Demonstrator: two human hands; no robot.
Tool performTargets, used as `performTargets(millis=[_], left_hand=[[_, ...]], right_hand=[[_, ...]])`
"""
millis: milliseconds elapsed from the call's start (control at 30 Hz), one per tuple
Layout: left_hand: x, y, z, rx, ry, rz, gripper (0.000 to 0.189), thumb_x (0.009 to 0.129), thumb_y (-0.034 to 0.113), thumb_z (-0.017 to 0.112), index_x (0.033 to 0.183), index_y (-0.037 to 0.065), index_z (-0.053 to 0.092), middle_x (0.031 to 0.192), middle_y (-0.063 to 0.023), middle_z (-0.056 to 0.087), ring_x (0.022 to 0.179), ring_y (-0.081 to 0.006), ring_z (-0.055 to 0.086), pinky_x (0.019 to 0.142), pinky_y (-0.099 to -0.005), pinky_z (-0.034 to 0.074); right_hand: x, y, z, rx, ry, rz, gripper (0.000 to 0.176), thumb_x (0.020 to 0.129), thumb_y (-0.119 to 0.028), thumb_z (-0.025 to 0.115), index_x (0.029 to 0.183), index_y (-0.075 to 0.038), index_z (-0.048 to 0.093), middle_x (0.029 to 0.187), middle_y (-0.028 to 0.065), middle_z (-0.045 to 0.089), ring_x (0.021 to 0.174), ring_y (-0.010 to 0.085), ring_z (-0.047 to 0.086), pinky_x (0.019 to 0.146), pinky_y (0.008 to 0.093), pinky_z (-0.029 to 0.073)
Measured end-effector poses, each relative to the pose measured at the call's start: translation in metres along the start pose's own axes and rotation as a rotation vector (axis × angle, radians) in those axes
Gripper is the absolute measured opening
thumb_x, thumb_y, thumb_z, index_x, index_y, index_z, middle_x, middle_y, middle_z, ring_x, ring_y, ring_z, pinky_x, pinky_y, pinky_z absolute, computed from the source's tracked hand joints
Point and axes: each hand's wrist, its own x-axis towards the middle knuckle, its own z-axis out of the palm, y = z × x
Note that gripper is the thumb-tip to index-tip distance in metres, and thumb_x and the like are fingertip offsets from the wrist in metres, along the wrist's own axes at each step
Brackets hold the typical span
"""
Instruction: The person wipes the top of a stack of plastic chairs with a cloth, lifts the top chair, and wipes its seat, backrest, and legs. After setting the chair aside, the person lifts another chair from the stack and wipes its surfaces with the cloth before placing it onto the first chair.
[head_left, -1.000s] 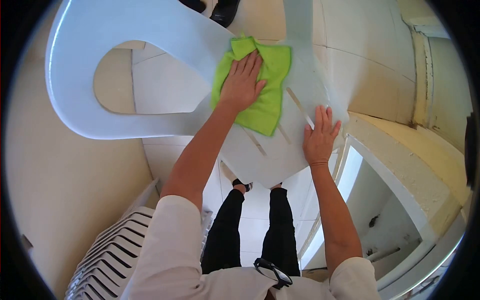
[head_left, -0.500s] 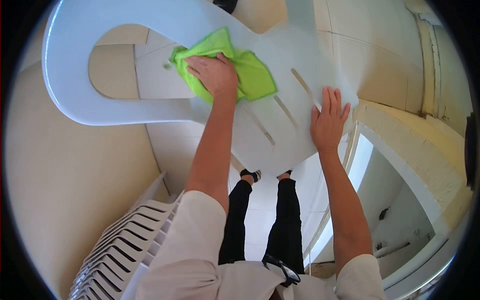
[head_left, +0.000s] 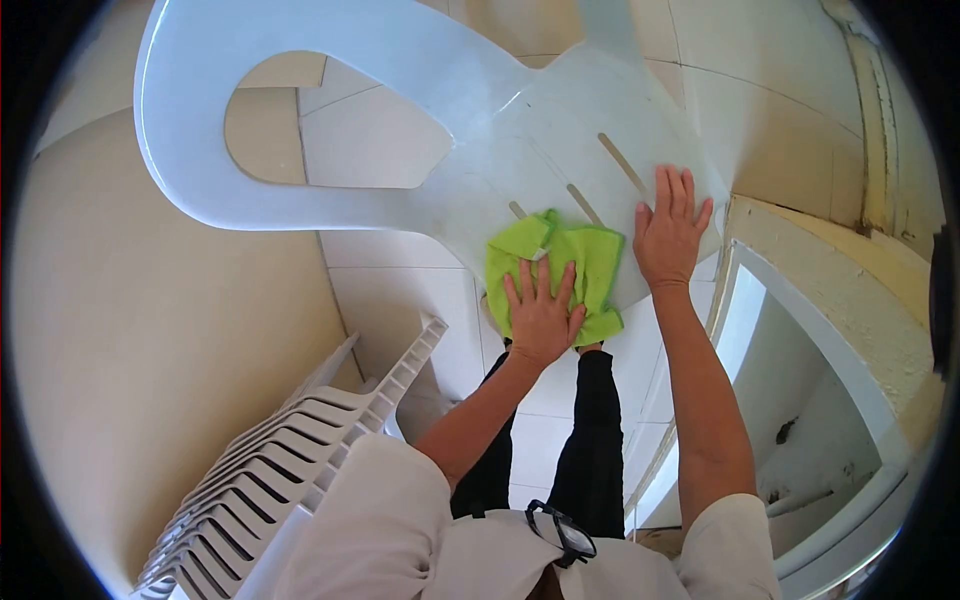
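A white plastic chair (head_left: pixel 500 125) with a slotted seat and a looped arm fills the upper middle of the head view. My left hand (head_left: pixel 543 320) lies with spread fingers on a bright green cloth (head_left: pixel 597 260), pressing it against the seat's near edge. The cloth is crumpled and covers part of a slot. To the right, my right hand (head_left: pixel 672 238) rests flat on the seat's right edge, fingers stretched out and holding nothing.
A stack of white slotted plastic chairs (head_left: pixel 270 480) stands at lower left beside a beige wall (head_left: pixel 150 350). On the right is a worn cream-coloured frame (head_left: pixel 820 290) around an opening. Pale tiles (head_left: pixel 400 290) cover the floor; my legs (head_left: pixel 590 440) stand below the seat.
My left hand and the green cloth have moved toward me and to the right, down to the seat's near edge. My right hand stays on the right edge. The view has shifted slightly.
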Motion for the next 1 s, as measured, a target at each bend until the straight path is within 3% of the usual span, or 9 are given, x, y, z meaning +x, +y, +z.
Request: performTargets(millis=[67,133,167,233,267,333,433,800,1000], left_hand=[[-0.005,-0.005,0.006,-0.053,0.022,0.007,0.07,0.085,0.044,0.054,0.143,0.008,0.037,0.15,-0.0256,0.022,0.137,-0.048,0.018,0.106,-0.0675,0.01],[-0.001,-0.007,0.007,-0.012,0.158,-0.333,0.065,0.09,0.039,0.051,0.139,-0.001,0.038,0.148,-0.0274,0.022,0.137,-0.0478,0.016,0.11,-0.0583,0.011],[0.003,-0.014,0.015,-0.016,0.16,-0.34,0.065,0.09,0.039,0.051,0.139,-0.001,0.038,0.148,-0.0274,0.022,0.137,-0.0478,0.016,0.11,-0.0583,0.011],[0.015,-0.034,0.032,-0.392,0.721,-0.691,0.057,0.094,0.033,0.05,0.134,-0.007,0.041,0.139,-0.0241,0.038,0.13,-0.0376,0.034,0.109,-0.0445,0.025],[0.018,-0.046,0.032,-0.387,0.723,-0.696,0.057,0.094,0.033,0.05,0.134,-0.007,0.041,0.139,-0.0241,0.038,0.13,-0.0376,0.034,0.109,-0.0445,0.025],[0.026,-0.077,0.017,-1.331,0.556,-0.791,0.048,0.096,0.027,0.051,0.128,-0.008,0.045,0.123,-0.0168,0.053,0.114,-0.025,0.049,0.098,-0.033,0.038],[0.046,-0.101,0.001,-1.396,0.554,-0.682,0.042,0.095,0.026,0.055,0.12,-0.007,0.05,0.11,-0.0102,0.06,0.097,-0.0163,0.055,0.086,-0.0309,0.044],[0.089,-0.148,-0.062,-1.176,0.883,-0.588,0.022,0.083,0.0,0.067,0.103,-0.007,0.062,0.098,-0.0069,0.064,0.086,-0.0151,0.059,0.078,-0.0292,0.048],[0.093,-0.142,-0.186,-1.218,1.117,-0.449,0.023,0.082,-0.001,0.068,0.103,-0.007,0.062,0.097,-0.0102,0.065,0.082,-0.0162,0.061,0.075,-0.0302,0.05]], right_hand=[[-0.001,-0.004,0.002,0.004,0.002,-0.008,0.059,0.089,-0.025,0.053,0.144,-0.014,0.032,0.146,0.0022,0.034,0.14,0.0207,0.025,0.113,0.0545,0.011],[-0.003,-0.002,0.004,0.0,0.01,-0.012,0.059,0.089,-0.025,0.053,0.143,-0.014,0.033,0.146,0.0023,0.034,0.14,0.0211,0.025,0.113,0.0546,0.011],[-0.003,-0.002,0.005,-0.002,0.008,-0.02,0.059,0.089,-0.025,0.053,0.143,-0.014,0.033,0.146,0.0023,0.034,0.14,0.0211,0.025,0.113,0.0546,0.011],[-0.002,-0.002,0.005,-0.03,-0.008,-0.002,0.059,0.089,-0.026,0.053,0.143,-0.013,0.033,0.147,0.0025,0.032,0.14,0.0217,0.024,0.113,0.0548,0.011],[-0.003,-0.002,0.005,-0.025,-0.011,-0.007,0.059,0.089,-0.026,0.053,0.143,-0.013,0.033,0.147,0.0025,0.032,0.14,0.0217,0.024,0.113,0.0548,0.011],[-0.002,-0.003,0.006,-0.027,-0.002,-0.009,0.059,0.089,-0.026,0.053,0.143,-0.013,0.033,0.148,0.0027,0.031,0.14,0.0224,0.023,0.113,0.055,0.011],[0.0,-0.003,0.005,-0.041,-0.003,-0.009,0.059,0.089,-0.026,0.053,0.143,-0.013,0.033,0.147,0.003,0.031,0.14,0.0227,0.024,0.112,0.0552,0.011],[0.001,-0.004,0.003,-0.065,0.018,-0.029,0.057,0.089,-0.027,0.053,0.142,-0.011,0.035,0.146,0.0049,0.033,0.14,0.0248,0.024,0.112,0.056,0.013],[0.002,-0.006,0.0,-0.06,0.004,-0.023,0.058,0.089,-0.026,0.053,0.142,-0.011,0.035,0.147,0.0057,0.033,0.14,0.025,0.025,0.111,0.0573,0.014]])
